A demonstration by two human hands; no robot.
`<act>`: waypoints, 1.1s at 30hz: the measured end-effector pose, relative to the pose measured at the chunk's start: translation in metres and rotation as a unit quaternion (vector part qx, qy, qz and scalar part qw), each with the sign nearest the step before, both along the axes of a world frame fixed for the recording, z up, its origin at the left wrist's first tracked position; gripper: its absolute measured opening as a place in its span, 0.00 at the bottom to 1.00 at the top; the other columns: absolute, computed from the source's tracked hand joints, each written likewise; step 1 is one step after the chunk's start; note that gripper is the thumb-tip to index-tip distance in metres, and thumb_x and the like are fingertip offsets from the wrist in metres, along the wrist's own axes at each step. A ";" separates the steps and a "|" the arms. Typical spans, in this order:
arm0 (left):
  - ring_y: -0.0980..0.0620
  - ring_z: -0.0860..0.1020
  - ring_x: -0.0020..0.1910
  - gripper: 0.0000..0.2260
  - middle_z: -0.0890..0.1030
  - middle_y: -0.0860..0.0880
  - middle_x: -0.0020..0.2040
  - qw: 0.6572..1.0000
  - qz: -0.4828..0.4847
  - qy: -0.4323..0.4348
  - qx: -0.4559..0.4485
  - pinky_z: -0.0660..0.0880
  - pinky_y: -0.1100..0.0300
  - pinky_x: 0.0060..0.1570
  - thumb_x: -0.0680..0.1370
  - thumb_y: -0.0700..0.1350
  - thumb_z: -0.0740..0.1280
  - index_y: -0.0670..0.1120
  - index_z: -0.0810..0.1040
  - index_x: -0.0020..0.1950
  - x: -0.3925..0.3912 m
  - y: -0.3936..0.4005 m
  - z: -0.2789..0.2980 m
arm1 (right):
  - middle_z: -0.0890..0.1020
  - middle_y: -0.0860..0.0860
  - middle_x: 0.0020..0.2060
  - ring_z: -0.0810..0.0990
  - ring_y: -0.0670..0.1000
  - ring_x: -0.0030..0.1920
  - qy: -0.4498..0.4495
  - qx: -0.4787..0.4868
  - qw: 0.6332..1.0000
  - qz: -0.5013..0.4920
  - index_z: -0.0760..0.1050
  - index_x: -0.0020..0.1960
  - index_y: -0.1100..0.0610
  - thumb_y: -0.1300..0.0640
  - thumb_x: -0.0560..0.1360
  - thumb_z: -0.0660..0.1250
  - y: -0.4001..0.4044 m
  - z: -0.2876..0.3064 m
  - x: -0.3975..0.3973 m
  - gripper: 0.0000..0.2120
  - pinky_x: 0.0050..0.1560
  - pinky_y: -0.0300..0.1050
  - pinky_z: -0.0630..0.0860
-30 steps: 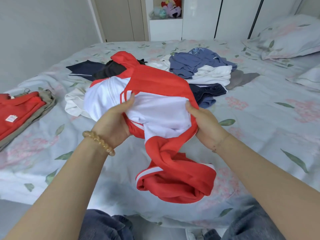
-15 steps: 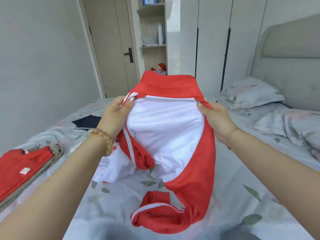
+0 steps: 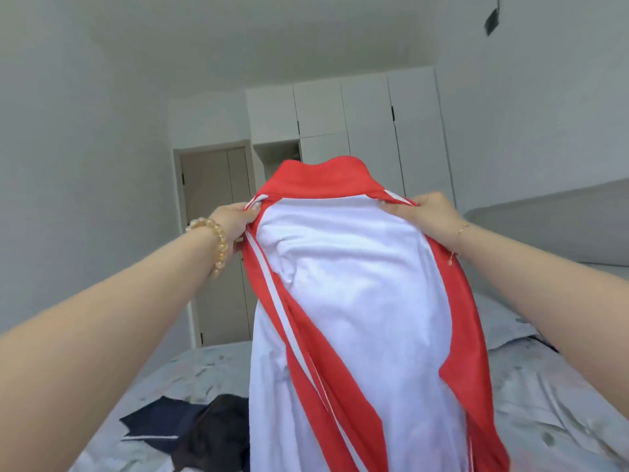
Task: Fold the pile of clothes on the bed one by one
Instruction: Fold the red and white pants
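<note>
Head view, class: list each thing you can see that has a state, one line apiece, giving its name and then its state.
Red and white jacket: held up, hanging open, inside facing the camera.
Left hand: grip closed on the jacket's left shoulder.
Right hand: grip closed on the jacket's right shoulder.
Dark clothes: unfolded, lying on the bed.
Bed: covered with a floral sheet.
Door: shut.
Wardrobe doors: shut.
</note>
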State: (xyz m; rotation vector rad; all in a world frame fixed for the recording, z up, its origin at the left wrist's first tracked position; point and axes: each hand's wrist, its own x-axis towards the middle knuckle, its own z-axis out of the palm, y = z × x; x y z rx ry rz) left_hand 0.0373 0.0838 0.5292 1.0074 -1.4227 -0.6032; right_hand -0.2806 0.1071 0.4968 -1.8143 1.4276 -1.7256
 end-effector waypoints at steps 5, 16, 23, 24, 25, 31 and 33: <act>0.44 0.80 0.52 0.11 0.82 0.45 0.51 0.993 0.083 -0.052 -0.063 0.75 0.46 0.60 0.78 0.51 0.66 0.46 0.82 0.55 -0.007 -0.035 0.025 | 0.80 0.57 0.39 0.76 0.51 0.35 0.053 0.009 0.995 0.084 0.78 0.48 0.65 0.50 0.78 0.66 0.005 0.012 -0.039 0.16 0.34 0.41 0.73; 0.47 0.73 0.40 0.14 0.75 0.49 0.38 0.875 0.166 -0.418 -0.179 0.64 0.57 0.39 0.82 0.52 0.59 0.46 0.73 0.40 -0.125 0.007 -0.014 | 0.77 0.57 0.33 0.78 0.60 0.38 0.122 0.050 0.955 -0.266 0.73 0.35 0.55 0.53 0.81 0.61 -0.018 -0.024 -0.150 0.16 0.39 0.44 0.72; 0.49 0.72 0.36 0.12 0.75 0.47 0.36 0.937 0.011 -0.322 -0.133 0.69 0.63 0.33 0.80 0.48 0.65 0.40 0.77 0.43 -0.186 0.015 -0.027 | 0.74 0.54 0.39 0.77 0.47 0.34 -0.206 -0.031 0.969 -0.134 0.76 0.47 0.65 0.59 0.80 0.62 -0.035 -0.029 -0.205 0.10 0.34 0.35 0.77; 0.51 0.71 0.33 0.12 0.73 0.48 0.33 0.947 -0.005 -0.299 -0.120 0.69 0.66 0.28 0.80 0.48 0.64 0.42 0.76 0.41 -0.187 0.017 -0.028 | 0.75 0.52 0.39 0.76 0.46 0.36 -0.227 -0.049 0.968 -0.101 0.76 0.48 0.63 0.59 0.81 0.61 -0.038 -0.025 -0.205 0.09 0.36 0.33 0.76; 0.52 0.71 0.30 0.12 0.72 0.49 0.32 0.956 -0.021 -0.272 -0.104 0.68 0.68 0.24 0.80 0.48 0.64 0.42 0.74 0.40 -0.186 0.018 -0.030 | 0.75 0.52 0.39 0.75 0.44 0.38 -0.246 -0.061 0.965 -0.063 0.76 0.49 0.61 0.59 0.82 0.59 -0.038 -0.019 -0.198 0.08 0.38 0.31 0.76; 0.47 0.80 0.38 0.14 0.81 0.39 0.43 0.986 -0.056 -0.156 -0.001 0.81 0.57 0.38 0.80 0.47 0.64 0.35 0.78 0.49 -0.140 0.020 -0.070 | 0.75 0.50 0.37 0.75 0.43 0.40 -0.235 -0.113 0.963 0.064 0.74 0.42 0.56 0.62 0.82 0.57 -0.077 0.010 -0.115 0.12 0.48 0.34 0.76; 0.47 0.80 0.38 0.12 0.82 0.39 0.44 0.991 -0.065 -0.109 0.036 0.81 0.55 0.41 0.80 0.47 0.64 0.38 0.77 0.46 -0.112 0.018 -0.097 | 0.76 0.50 0.38 0.75 0.47 0.43 -0.201 -0.099 0.971 0.081 0.77 0.43 0.57 0.61 0.82 0.60 -0.104 0.003 -0.075 0.11 0.50 0.39 0.75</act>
